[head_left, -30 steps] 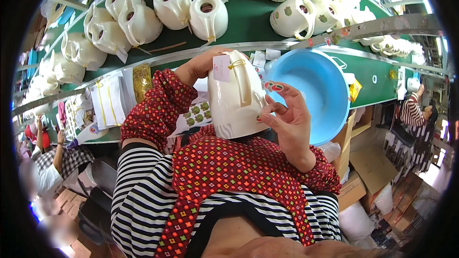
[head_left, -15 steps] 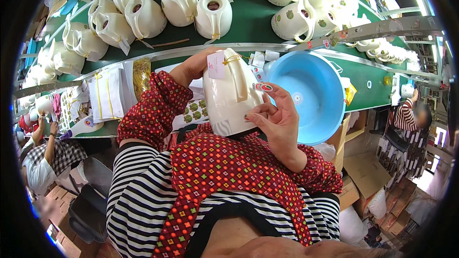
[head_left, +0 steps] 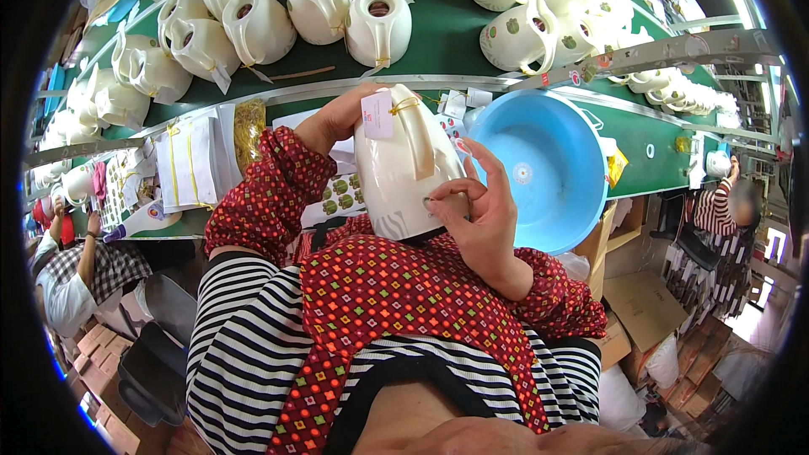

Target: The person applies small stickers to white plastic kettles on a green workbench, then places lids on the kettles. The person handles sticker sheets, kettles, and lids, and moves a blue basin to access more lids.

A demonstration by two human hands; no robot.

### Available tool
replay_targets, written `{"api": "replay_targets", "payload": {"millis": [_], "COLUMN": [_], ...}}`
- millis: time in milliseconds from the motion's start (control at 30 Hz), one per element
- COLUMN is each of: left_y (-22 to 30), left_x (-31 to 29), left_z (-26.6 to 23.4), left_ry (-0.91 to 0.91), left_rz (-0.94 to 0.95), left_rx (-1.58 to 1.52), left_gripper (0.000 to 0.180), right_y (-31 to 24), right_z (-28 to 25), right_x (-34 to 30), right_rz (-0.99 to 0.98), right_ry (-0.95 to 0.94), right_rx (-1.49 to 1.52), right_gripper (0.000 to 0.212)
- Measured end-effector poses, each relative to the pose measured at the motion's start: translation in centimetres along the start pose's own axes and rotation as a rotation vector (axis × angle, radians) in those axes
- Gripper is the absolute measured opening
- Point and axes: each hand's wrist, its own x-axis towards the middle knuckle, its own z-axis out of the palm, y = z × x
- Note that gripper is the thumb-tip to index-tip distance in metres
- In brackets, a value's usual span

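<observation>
A cream-white jug (head_left: 389, 173) with a long handle lies tilted in front of me, its base toward my lap. My left hand (head_left: 344, 116) is closed round its far end, the fingers partly hidden behind it. A pink-white tag (head_left: 377, 115) hangs from a gold tie at the handle. Against the jug's right side, near its base, my right hand (head_left: 487, 217) pinches a small dark-edged sticker (head_left: 431, 201) between thumb and forefinger. Another finger of that hand is raised. Sheets of green stickers (head_left: 342, 195) lie just left of the jug.
A blue basin (head_left: 548, 173) stands right of the jug. Several similar jugs (head_left: 377, 29) fill the green table (head_left: 438, 42) beyond a metal rail. Bundled white papers (head_left: 187, 164) lie on the left. Other people sit at far left (head_left: 72, 274) and far right (head_left: 716, 206).
My right thumb and forefinger have shifted slightly left, up against the jug. The red-and-green sticker at the raised finger no longer shows its face. My left hand keeps its hold.
</observation>
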Motion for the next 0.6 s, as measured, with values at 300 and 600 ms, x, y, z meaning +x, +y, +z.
{"api": "replay_targets", "payload": {"millis": [300,600], "left_y": [1.6,10.7], "left_x": [-0.4,3.5], "left_z": [1.6,4.5], "left_ry": [-0.025,0.14], "left_rz": [0.09,0.316], "left_rx": [0.09,0.692], "left_gripper": [0.045,0.056], "right_y": [1.1,-0.1], "right_z": [-0.9,-6.4], "right_x": [1.5,0.8], "right_rz": [-0.143,-0.196], "right_ry": [0.12,0.078], "right_rx": [-0.42,-0.473], "right_gripper": [0.104,0.128]}}
